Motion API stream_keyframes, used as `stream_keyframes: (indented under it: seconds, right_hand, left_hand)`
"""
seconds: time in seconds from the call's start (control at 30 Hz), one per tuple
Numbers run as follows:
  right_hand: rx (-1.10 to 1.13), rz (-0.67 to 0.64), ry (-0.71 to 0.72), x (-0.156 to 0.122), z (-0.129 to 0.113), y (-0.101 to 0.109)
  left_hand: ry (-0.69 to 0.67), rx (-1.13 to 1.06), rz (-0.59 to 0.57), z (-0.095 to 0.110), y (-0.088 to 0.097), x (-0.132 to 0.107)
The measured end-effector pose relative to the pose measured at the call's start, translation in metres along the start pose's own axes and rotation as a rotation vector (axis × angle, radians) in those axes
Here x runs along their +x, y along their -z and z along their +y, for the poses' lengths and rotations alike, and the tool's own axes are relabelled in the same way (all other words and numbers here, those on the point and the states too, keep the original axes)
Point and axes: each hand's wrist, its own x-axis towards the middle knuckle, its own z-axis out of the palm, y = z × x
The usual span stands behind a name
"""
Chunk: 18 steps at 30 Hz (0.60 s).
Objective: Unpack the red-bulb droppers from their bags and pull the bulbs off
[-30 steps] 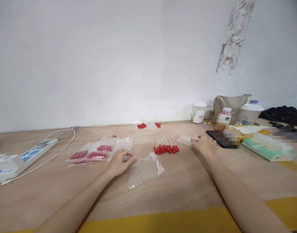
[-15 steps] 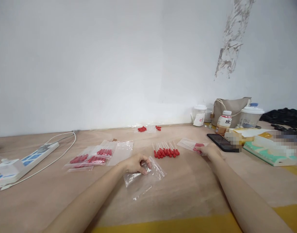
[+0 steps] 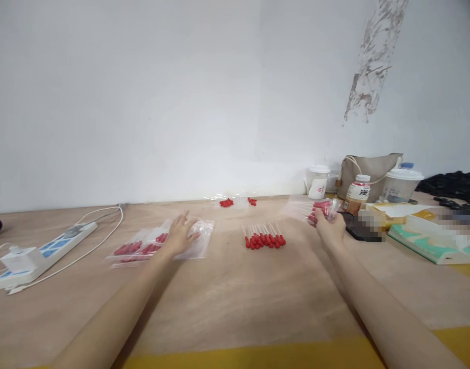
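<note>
My left hand lies with fingers spread on a clear plastic bag at the left of the wooden table, next to filled bags of red-capped droppers. My right hand is raised above the table and grips a clear bag of red-capped droppers. A loose row of red-capped droppers lies on the table between the hands. A few red caps lie by the wall.
A white power strip with cable lies at far left. At right stand a bottle, lidded cups, a beige bag, a dark phone and a green-white box. A yellow strip marks the table's near edge.
My left hand moved the empty clear bag from the table's middle to the left pile and now rests open on it. My right hand lifted the filled bag off the table.
</note>
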Motion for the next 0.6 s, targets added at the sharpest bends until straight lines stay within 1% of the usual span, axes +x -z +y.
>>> stream_keyframes:
  seconds: [0.03,0.07,0.1,0.17,0.2,0.23,0.27,0.33,0.4,0.43,0.5,0.57,0.6]
  right_hand:
    - [0.136,-0.045,-0.023,-0.012,-0.008,-0.008]
    - [0.236,-0.131,-0.057,-0.027,-0.015,-0.017]
    - [0.304,-0.228,-0.115,-0.044,-0.021,-0.025]
    - [0.353,-0.435,-0.290,-0.080,-0.027,-0.038]
    - [0.355,-0.526,-0.368,-0.099,-0.028,-0.043]
    - [0.357,-0.617,-0.411,-0.117,-0.026,-0.047]
    - [0.345,-0.691,-0.460,-0.132,-0.023,-0.049]
    - [0.278,-0.787,-0.592,-0.156,-0.017,-0.050]
    - [0.208,-0.858,-0.658,-0.167,-0.013,-0.048]
    - [0.168,-0.897,-0.668,-0.168,-0.012,-0.047]
    - [0.075,-0.983,-0.649,-0.162,-0.013,-0.043]
    - [-0.021,-1.097,-0.620,-0.152,-0.017,-0.040]
    - [-0.047,-1.151,-0.608,-0.148,-0.019,-0.039]
  left_hand:
    - [-0.064,0.033,-0.054,0.006,-0.002,-0.006]
    - [-0.110,0.038,-0.135,0.012,-0.005,-0.012]
    - [-0.114,0.035,-0.217,0.018,-0.009,-0.017]
    - [-0.045,0.028,-0.335,0.025,-0.018,-0.024]
    - [-0.002,0.028,-0.364,0.027,-0.023,-0.025]
    - [0.032,0.029,-0.374,0.027,-0.027,-0.023]
    - [0.053,0.029,-0.363,0.026,-0.030,-0.020]
    - [0.059,0.023,-0.307,0.024,-0.035,-0.011]
    - [0.055,0.016,-0.245,0.022,-0.037,-0.004]
    - [0.053,0.016,-0.205,0.022,-0.036,-0.002]
    - [0.030,0.002,-0.079,0.026,-0.033,-0.004]
    - [-0.021,-0.075,0.072,0.034,-0.026,-0.012]
    - [-0.050,-0.139,0.119,0.041,-0.022,-0.017]
